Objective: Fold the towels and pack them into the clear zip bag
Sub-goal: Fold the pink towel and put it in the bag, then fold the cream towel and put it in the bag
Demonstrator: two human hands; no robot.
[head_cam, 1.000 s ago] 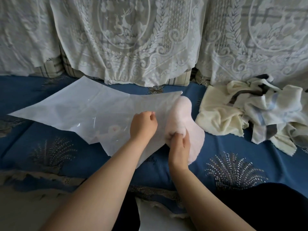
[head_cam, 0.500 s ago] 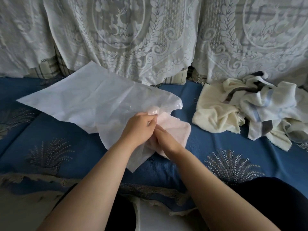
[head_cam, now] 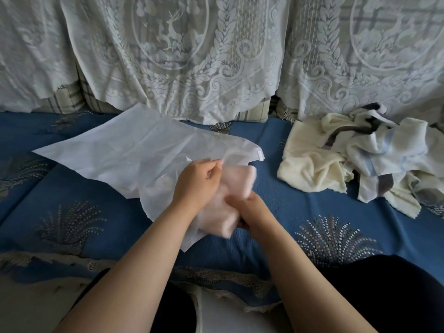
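A clear zip bag point(head_cam: 125, 157) lies flat on the blue sofa seat, its open mouth pointing right. My left hand point(head_cam: 197, 181) pinches the upper lip of that mouth and holds it up. A folded pale pink towel point(head_cam: 236, 188) sits half inside the opening, blurred by motion. My right hand point(head_cam: 249, 212) grips the towel's near end, just right of my left hand. Part of the pink towel shows through the plastic.
A loose heap of cream towels with grey and blue stripes point(head_cam: 360, 155) lies on the seat to the right. White lace covers point(head_cam: 192, 56) hang over the sofa back. My dark-clothed knees point(head_cam: 384, 296) are at the bottom.
The pink towel has gone from outside the bag's right edge into its mouth. My left hand lifted the bag's lip, and my right hand moved left and lower with the towel.
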